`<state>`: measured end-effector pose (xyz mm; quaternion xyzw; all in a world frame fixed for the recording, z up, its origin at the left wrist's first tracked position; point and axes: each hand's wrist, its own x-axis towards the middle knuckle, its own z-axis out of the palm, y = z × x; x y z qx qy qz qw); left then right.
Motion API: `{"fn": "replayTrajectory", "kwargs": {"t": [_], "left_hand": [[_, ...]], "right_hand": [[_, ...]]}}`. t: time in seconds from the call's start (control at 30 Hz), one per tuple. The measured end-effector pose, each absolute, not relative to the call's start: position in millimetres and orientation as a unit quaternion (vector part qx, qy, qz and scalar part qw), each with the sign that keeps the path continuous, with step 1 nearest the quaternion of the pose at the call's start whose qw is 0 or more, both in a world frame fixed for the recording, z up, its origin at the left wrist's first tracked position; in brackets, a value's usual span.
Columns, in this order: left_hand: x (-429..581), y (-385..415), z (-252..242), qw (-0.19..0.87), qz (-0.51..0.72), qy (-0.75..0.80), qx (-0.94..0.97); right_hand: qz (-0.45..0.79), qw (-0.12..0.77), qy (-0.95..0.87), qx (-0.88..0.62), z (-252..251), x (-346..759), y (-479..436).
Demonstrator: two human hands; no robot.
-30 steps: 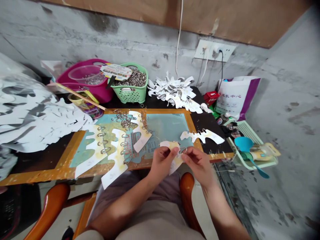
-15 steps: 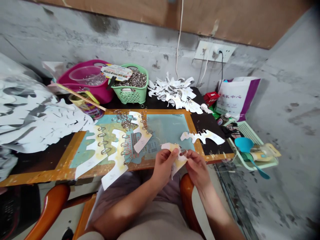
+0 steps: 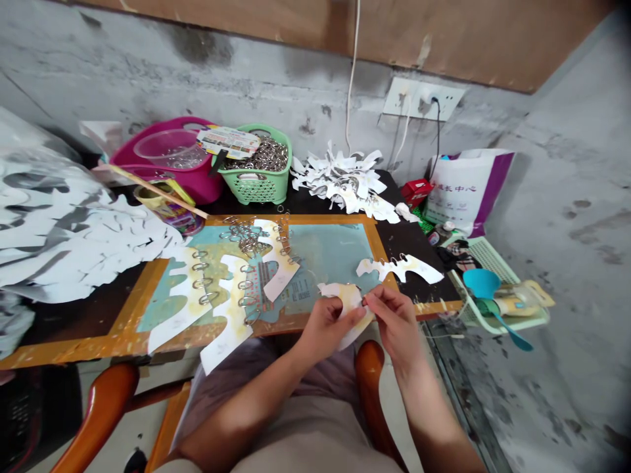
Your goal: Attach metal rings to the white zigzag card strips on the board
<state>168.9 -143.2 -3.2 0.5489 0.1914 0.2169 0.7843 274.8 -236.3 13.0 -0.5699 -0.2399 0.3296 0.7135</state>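
"Paper cutout [image 3: 351, 303], yellow-stained: where does it sit, head view?"

"Between your hands, at your fingertips. Your left hand [image 3: 323, 330] clenches its edge; your right hand [image 3: 394, 320] pinches what looks like a small metal ring [image 3: 364, 301] against it, fingers tight and close together."

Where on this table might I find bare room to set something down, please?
Bare teal mat lies between the ringed white paper strip and white cut-out; black tabletop shows behind that cut-out. Metal rings crowd the left.
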Motion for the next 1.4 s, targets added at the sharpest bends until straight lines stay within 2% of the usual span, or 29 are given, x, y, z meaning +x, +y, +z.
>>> {"fn": "replayTrajectory", "kwargs": {"t": [0.23, 0.37, 0.5, 0.6, 0.77, 0.97, 1.13, 1.4], "left_hand": [[165.6, -142.6, -8.8, 0.743, 0.24, 0.174, 0.6], [165.7, -136.3, -17.3, 0.798, 0.218, 0.159, 0.539], [169.3, -130.1, -21.3, 0.85, 0.215, 0.196, 0.439], [171.9, -129.4, -20.4, 0.832, 0.239, 0.211, 0.454], [172.1, -131.2, -22.1, 0.798, 0.259, 0.252, 0.481], [174.6, -131.0, -25.1, 0.783, 0.31, 0.288, 0.457], [177.5, -131.1, -23.9, 0.776, 0.356, 0.309, 0.42], [174.3, -138.1, -17.4, 0.814, 0.317, 0.306, 0.379]], "right_hand": [[0.415, 0.729, -0.169, -0.517, 13.4, 267.6, -230.6], [0.358, 0.713, -0.237, -0.554, 11.2, 276.5, -238.0], [0.313, 0.662, -0.322, -0.601, 7.4, 290.5, -250.6], [0.303, 0.641, -0.362, -0.605, 3.4, 295.9, -254.0], [0.247, 0.673, -0.349, -0.603, 0.6, 292.4, -244.0], [0.171, 0.606, -0.386, -0.675, -0.9, 287.8, -231.6], [0.111, 0.634, -0.361, -0.675, -0.5, 275.9, -229.3], [0.09, 0.678, -0.332, -0.649, -3.0, 255.3, -228.0]]}}
